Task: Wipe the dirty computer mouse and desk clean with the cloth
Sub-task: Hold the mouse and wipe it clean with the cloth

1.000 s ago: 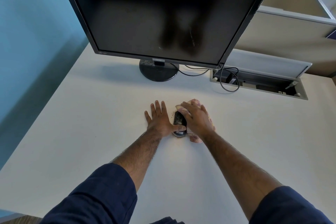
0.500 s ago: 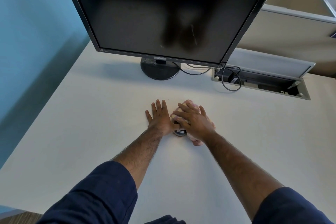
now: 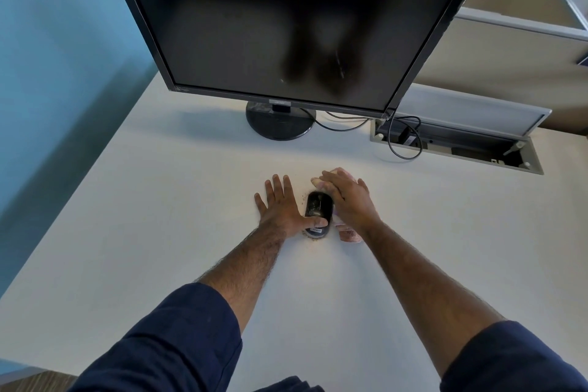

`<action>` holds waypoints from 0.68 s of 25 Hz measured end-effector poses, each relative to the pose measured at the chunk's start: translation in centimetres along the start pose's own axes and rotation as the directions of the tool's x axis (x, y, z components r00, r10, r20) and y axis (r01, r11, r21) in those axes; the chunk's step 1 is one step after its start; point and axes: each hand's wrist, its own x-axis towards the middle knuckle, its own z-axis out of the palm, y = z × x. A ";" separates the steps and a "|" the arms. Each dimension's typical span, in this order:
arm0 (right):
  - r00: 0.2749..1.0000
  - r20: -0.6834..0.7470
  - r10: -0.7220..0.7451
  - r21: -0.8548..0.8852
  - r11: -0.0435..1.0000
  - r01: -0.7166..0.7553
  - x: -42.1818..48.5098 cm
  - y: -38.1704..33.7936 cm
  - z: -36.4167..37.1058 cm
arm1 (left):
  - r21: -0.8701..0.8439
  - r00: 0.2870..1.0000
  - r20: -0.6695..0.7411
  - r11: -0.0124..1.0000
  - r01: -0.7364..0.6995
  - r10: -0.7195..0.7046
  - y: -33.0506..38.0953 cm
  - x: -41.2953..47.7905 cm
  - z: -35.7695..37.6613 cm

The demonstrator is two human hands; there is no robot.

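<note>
A black computer mouse (image 3: 318, 207) lies on the white desk (image 3: 178, 200), dusted with pale specks, with brown crumbs around its near end. My left hand (image 3: 280, 207) rests flat on the desk to its left, fingers spread, thumb pressing the mouse's near end. My right hand (image 3: 348, 200) lies over a pale pink cloth (image 3: 348, 234) against the mouse's right side and far end. Most of the cloth is hidden under that hand; bits show at the fingertips and by the wrist.
A black monitor (image 3: 286, 25) on a round base (image 3: 280, 121) stands behind the mouse. An open cable tray (image 3: 458, 145) with black cables is set into the desk at the back right. A blue wall runs along the left edge.
My right hand with the cloth slid over the top of the mouse, then back off to its right side, so the mouse's top shows again. My left hand stayed in place.
</note>
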 end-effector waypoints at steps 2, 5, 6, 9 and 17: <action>0.990 0.076 -0.115 -0.112 0.986 0.123 -1.0 0.5 0.3 | -0.001 1.000 0.003 1.000 -0.002 0.002 0.1 0.1 -0.1; 0.964 0.147 -0.222 -0.295 0.920 0.257 -2.0 1.6 0.9 | 0.010 1.000 0.004 1.000 -0.004 0.004 0.0 0.2 -0.2; 0.966 0.140 -0.220 -0.311 0.916 0.253 -1.8 1.7 0.9 | 0.013 1.000 0.002 1.000 -0.004 0.004 0.1 0.2 -0.2; 0.986 0.102 -0.132 -0.276 0.948 0.156 -0.6 0.9 1.0 | 0.002 1.000 0.002 1.000 -0.007 0.007 0.0 0.1 -0.1; 0.997 -0.003 -0.077 -0.042 0.996 0.077 0.1 -0.4 0.7 | 0.027 1.000 -0.012 1.000 -0.005 0.005 0.1 0.2 -0.1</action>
